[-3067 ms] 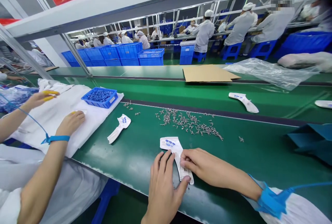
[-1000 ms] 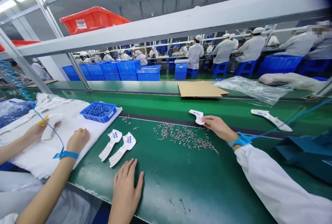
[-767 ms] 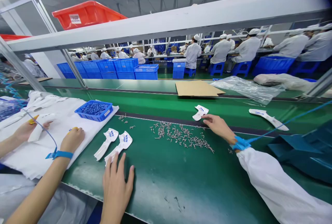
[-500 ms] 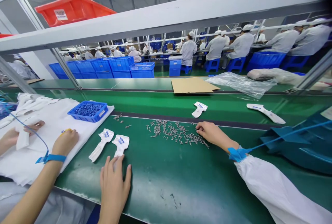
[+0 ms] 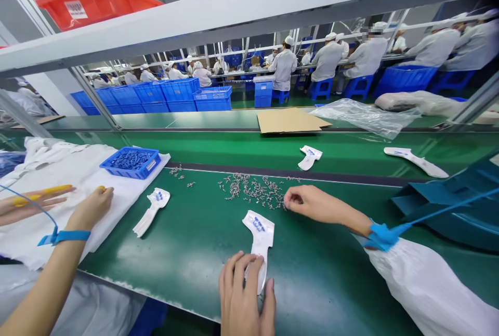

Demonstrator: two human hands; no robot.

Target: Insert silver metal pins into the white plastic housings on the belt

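My left hand (image 5: 245, 294) lies flat, fingers stretched, on the handle end of a white plastic shell part (image 5: 259, 234) with blue marks, near the front edge of the green belt (image 5: 327, 273). My right hand (image 5: 310, 203) rests at the near edge of a scatter of small metal screws (image 5: 253, 189), fingertips pinched together; what they hold is too small to make out. A blue strap (image 5: 380, 234) circles my right wrist above a white sleeve.
A second white shell part (image 5: 150, 210) lies left. A co-worker's two hands (image 5: 88, 210) rest on a white cloth (image 5: 70, 180) beside a blue tray of screws (image 5: 130, 162). Further shell parts (image 5: 310, 157), cardboard (image 5: 290, 119) and a plastic bag (image 5: 364, 116) lie beyond.
My left hand slid one white shell part right and toward me from the pair at left. My right hand left the far shell part and came back to the screw pile.
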